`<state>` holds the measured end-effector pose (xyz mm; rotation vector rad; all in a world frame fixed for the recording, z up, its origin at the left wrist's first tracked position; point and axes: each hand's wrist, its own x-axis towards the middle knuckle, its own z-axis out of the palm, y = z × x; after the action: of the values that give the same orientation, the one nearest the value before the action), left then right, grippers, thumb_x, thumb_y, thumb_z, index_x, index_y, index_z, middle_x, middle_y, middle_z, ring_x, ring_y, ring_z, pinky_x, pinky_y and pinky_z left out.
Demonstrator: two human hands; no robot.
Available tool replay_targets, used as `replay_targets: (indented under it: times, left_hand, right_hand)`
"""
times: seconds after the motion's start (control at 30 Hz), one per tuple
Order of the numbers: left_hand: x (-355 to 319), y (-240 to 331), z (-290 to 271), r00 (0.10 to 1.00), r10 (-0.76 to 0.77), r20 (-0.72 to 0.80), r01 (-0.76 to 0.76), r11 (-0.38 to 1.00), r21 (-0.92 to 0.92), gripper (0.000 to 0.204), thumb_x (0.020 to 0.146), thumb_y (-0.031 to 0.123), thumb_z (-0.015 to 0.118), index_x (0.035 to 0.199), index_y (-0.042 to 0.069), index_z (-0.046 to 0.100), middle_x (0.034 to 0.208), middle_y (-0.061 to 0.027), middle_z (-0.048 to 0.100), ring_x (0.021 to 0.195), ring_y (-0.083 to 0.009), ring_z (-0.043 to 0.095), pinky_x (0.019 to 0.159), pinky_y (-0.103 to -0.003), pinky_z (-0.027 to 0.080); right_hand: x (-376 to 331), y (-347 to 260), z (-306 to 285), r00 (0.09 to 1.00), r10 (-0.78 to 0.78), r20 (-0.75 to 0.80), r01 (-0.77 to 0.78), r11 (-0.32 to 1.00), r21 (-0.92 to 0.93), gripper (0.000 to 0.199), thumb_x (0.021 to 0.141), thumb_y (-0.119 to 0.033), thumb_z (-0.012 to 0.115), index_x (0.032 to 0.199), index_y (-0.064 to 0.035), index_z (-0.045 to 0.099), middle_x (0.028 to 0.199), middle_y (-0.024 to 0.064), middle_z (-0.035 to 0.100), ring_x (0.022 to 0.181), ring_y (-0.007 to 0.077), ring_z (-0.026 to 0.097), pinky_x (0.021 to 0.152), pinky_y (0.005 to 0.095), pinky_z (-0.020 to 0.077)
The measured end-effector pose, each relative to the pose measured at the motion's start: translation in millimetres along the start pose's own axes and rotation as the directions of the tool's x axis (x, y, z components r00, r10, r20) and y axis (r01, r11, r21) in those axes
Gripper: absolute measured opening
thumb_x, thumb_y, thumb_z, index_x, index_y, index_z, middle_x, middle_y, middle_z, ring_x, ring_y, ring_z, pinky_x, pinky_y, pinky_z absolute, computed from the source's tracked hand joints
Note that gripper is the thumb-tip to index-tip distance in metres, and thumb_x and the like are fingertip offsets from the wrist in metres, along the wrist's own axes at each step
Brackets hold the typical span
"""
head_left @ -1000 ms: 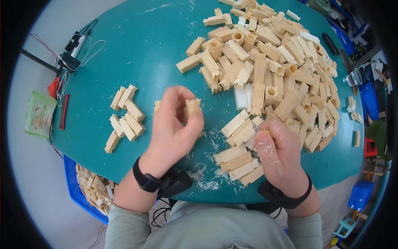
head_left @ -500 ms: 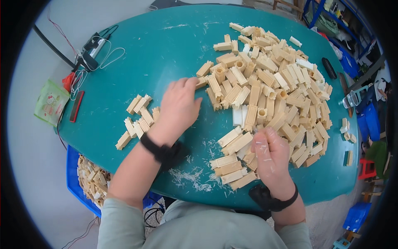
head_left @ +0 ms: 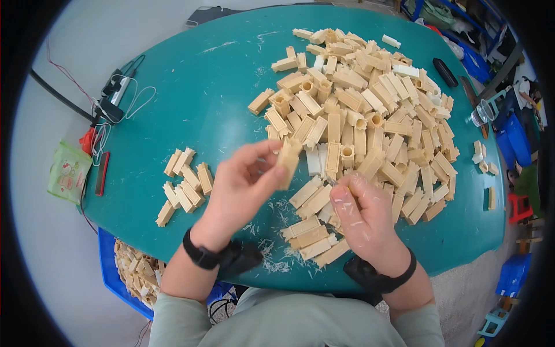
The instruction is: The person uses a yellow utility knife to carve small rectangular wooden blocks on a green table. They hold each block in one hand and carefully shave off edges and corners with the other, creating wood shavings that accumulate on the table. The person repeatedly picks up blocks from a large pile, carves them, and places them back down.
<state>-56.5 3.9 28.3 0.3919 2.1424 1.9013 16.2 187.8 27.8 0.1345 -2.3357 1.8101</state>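
At table centre, near edge: both hands over the teal tabletop (head_left: pixel 191 75), just in front of the big pile.
Left grip: left hand (head_left: pixel 240 188) pinches one cream block (head_left: pixel 288 163) between thumb and fingertips; block lifted off the surface, roughly upright, slightly tilted.
Right grip: right hand (head_left: pixel 364 217) curled closed around a thin tool (head_left: pixel 334 183); only a small tip shows past the fingers, can't tell what kind. Tip sits just beside the held block's lower end.
Block shape: short rectangular prism, pale matte plastic or resin look; several in the pile show a round bore in one end.
Debris: pale shavings (head_left: pixel 272 260) scattered on the table under and between the hands.
Near right hand: short row of blocks (head_left: pixel 315 240) lying flat, touching each other, partly covered by the hand.
Main pile (head_left: pixel 370 110): loose heap, blocks at all angles, right half of the table.
Small group (head_left: pixel 184 184): about ten blocks left of the left hand, apart from the heap.
Wrists: dark bands on both.
Left rim: black cables and adapter (head_left: pixel 113 101), green packet (head_left: pixel 68 173) off the edge.
Below the edge: blue crate (head_left: pixel 115 272) holding more blocks.
Far right: black oblong object (head_left: pixel 446 72).
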Motion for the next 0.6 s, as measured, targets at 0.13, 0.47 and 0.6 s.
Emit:
replay_targets:
  times: [0.13,0.47,0.6]
  left_hand:
    - [-30,1,4,0.989,-0.029,0.148,0.077,0.942,-0.327,0.034,0.083,0.0,0.056,0.116,0.0,0.048,0.093,-0.0032,0.057,0.086,-0.01,0.055,0.073,-0.024,0.046]
    - [-38,-16,1,0.943,0.052,0.329,0.157,0.802,-0.576,0.043,0.081,-0.002,0.058,0.121,-0.001,0.042,0.105,-0.0085,0.056,0.097,-0.013,0.054,0.076,-0.026,0.047]
    - [-38,-17,1,0.957,0.03,0.289,0.112,0.878,-0.465,0.045,0.081,-0.002,0.059,0.122,0.001,0.041,0.099,-0.0059,0.057,0.095,-0.0116,0.055,0.076,-0.025,0.046]
  right_hand:
    - [-2,0,6,0.999,-0.033,0.016,0.032,0.999,0.024,0.024,0.079,-0.021,0.065,0.084,-0.001,0.053,0.063,0.0087,0.052,0.053,0.0169,0.048,0.051,0.0271,0.0401]
    - [-1,8,17,0.989,-0.023,0.147,0.039,0.993,-0.11,0.026,0.073,-0.02,0.07,0.083,-0.0027,0.054,0.066,0.008,0.052,0.054,0.0167,0.046,0.051,0.027,0.0402]
    - [-3,6,22,0.992,-0.005,0.122,0.017,0.995,-0.097,0.025,0.074,-0.02,0.07,0.083,-0.0023,0.054,0.068,0.0078,0.052,0.055,0.0154,0.048,0.052,0.0263,0.0404]
